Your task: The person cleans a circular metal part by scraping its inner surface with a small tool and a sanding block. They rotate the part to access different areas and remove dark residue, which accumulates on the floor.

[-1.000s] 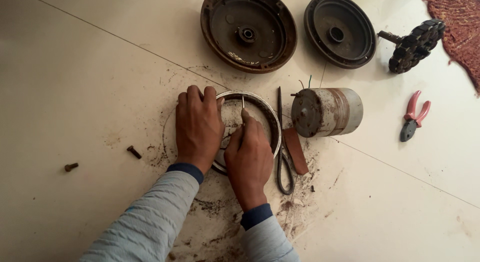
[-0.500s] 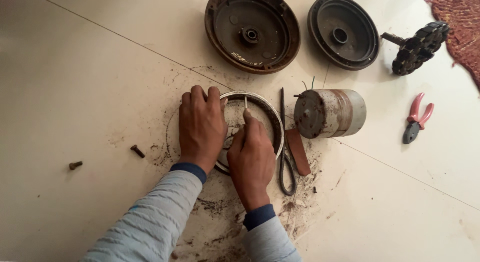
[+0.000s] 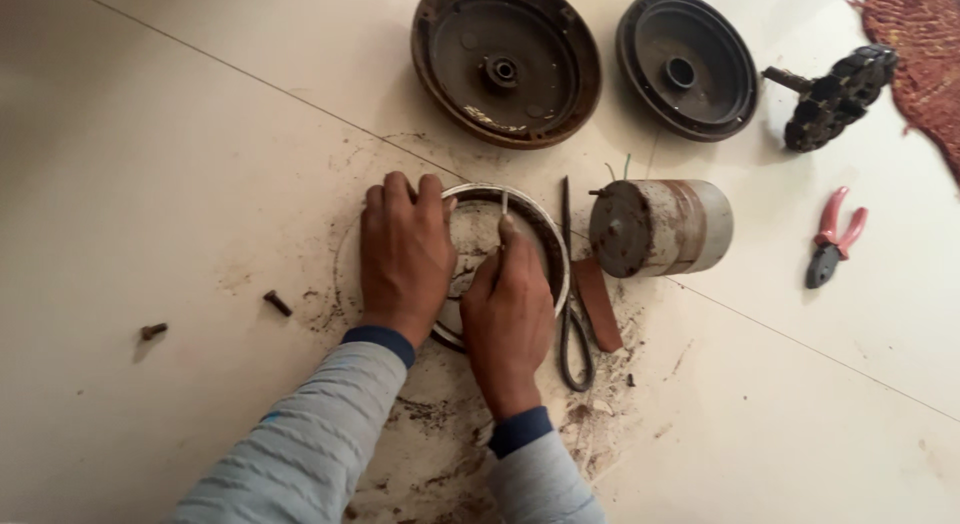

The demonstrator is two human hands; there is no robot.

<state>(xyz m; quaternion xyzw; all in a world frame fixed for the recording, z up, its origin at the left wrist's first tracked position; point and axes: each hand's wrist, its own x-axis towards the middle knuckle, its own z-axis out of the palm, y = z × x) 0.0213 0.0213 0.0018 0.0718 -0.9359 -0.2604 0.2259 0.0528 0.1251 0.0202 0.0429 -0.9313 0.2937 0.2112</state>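
1. Little has shifted since the earlier frames: both hands sit on the ring as before, with only the view sliding slightly.
2. I see the left hand (image 3: 405,249) spread flat, palm down, over the left side of the metal ring (image 3: 553,254), pinning it to the tiled floor (image 3: 180,164).
3. I see the right hand (image 3: 510,309) closed around a thin metal tool (image 3: 504,203), its tip standing inside the ring (I cannot tell what kind of tool it is).
4. I judge the ring stiff and fairly light, gritty with rust rather than slippery; its rim is the place to take hold, pressed flat from above.
5. Just to the right lie scissors (image 3: 572,314), a brown strip (image 3: 598,304) and a drum-shaped motor body (image 3: 662,227); pliers (image 3: 834,236) lie well apart.
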